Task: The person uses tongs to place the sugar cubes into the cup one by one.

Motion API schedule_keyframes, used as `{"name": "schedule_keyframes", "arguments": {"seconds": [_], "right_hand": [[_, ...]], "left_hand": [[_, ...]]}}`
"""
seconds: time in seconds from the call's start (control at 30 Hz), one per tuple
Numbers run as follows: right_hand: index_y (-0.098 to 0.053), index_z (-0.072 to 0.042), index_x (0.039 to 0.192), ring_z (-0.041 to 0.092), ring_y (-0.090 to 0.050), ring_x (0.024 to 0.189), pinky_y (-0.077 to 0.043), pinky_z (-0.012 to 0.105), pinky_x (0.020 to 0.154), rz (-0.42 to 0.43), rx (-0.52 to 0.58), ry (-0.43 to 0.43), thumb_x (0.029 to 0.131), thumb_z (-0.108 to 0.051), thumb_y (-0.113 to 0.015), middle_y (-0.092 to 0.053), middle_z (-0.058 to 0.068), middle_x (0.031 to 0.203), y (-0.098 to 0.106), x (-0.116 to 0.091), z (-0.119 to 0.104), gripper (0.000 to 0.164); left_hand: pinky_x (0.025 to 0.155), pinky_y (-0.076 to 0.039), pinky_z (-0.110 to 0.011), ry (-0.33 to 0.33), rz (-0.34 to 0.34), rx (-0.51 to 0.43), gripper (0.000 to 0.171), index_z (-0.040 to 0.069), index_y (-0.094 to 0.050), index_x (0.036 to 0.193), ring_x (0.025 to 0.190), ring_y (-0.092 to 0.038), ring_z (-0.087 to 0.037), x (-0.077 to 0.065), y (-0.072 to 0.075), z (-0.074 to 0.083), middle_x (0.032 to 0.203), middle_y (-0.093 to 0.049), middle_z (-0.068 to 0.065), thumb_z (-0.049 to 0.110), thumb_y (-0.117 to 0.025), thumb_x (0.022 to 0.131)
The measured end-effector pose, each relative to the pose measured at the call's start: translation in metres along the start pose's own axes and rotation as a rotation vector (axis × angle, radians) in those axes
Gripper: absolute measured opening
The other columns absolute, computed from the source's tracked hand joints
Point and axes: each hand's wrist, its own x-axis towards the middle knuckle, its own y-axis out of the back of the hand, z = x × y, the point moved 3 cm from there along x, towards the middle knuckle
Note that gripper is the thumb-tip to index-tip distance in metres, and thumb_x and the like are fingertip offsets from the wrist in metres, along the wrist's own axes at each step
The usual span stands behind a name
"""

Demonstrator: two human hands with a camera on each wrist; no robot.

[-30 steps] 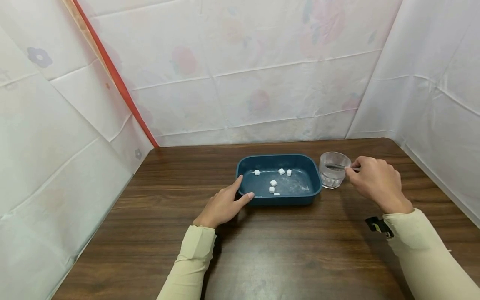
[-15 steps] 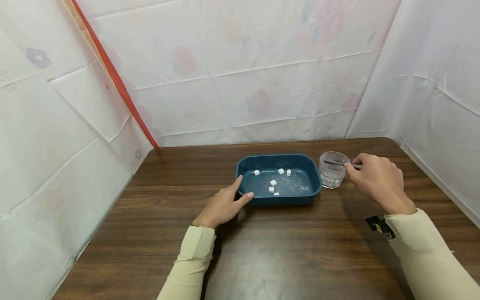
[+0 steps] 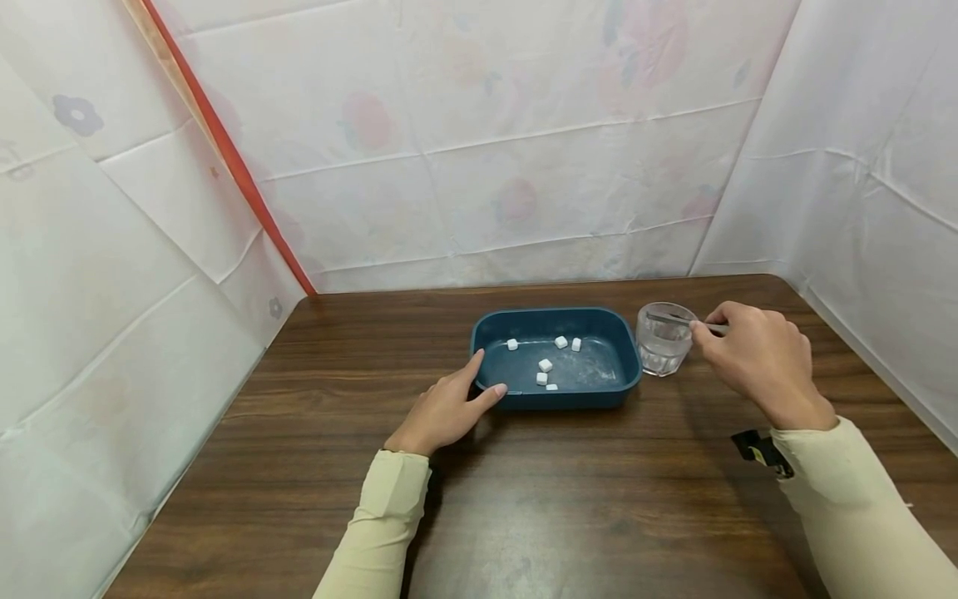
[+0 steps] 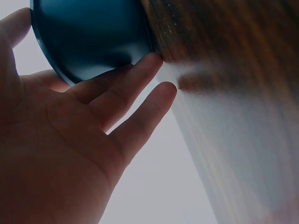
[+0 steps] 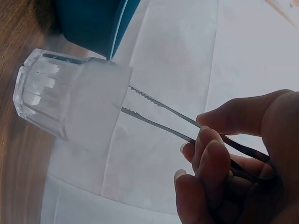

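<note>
My left hand [image 3: 441, 409] rests at the left end of a dark blue rectangular tray [image 3: 563, 401], thumb on the front rim. In the left wrist view its fingers lie nearly straight along the outer wall. Several small white cubes [image 3: 545, 365] are scattered on the tray's floor. At the right, my right hand [image 3: 759, 358] pinches metal tweezers [image 5: 158, 124] between thumb and fingers. Their serrated arms stand apart, tips at the mouth of a clear drinking glass [image 3: 663, 353], with nothing seen between them. The glass stands upright, close against the tray's right end; pale shapes show through its lower wall.
A dark brown wood-grain table [image 3: 599, 499] lies under everything. White patterned sheeting [image 3: 479, 183] rises behind it and along both sides. A red strip [image 3: 224, 141] runs down the back left corner.
The tweezers have risen from inside the glass to its rim, and my right hand has shifted slightly up and right. The left hand, tray and cubes have stayed in place.
</note>
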Motion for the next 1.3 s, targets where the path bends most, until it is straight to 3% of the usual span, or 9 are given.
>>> {"name": "schedule_keyframes", "arguments": {"seconds": [0.83, 1.3], "right_hand": [[-0.073, -0.002, 0.099, 0.029, -0.06, 0.063, -0.044, 0.047, 0.05, 0.018, 0.022, 0.018, 0.096, -0.032, -0.062, -0.071, 0.015, 0.083, -0.001, -0.002, -0.009, 0.032], [-0.073, -0.001, 0.099, 0.023, -0.056, 0.056, -0.039, 0.037, 0.042, 0.018, 0.033, 0.06, 0.096, -0.031, -0.063, -0.071, 0.014, 0.08, -0.006, -0.004, -0.017, 0.031]], "left_hand": [[0.11, -0.038, -0.053, -0.001, -0.004, 0.002, 0.086, 0.022, -0.023, 0.162, 0.141, -0.041, -0.027, 0.001, 0.0, -0.001, 0.158, -0.037, -0.002, 0.07, -0.048, 0.095], [0.11, -0.038, -0.054, 0.0, -0.011, -0.001, 0.086, 0.023, -0.022, 0.162, 0.141, -0.04, -0.027, -0.001, 0.001, -0.001, 0.158, -0.037, -0.003, 0.071, -0.047, 0.095]]}}
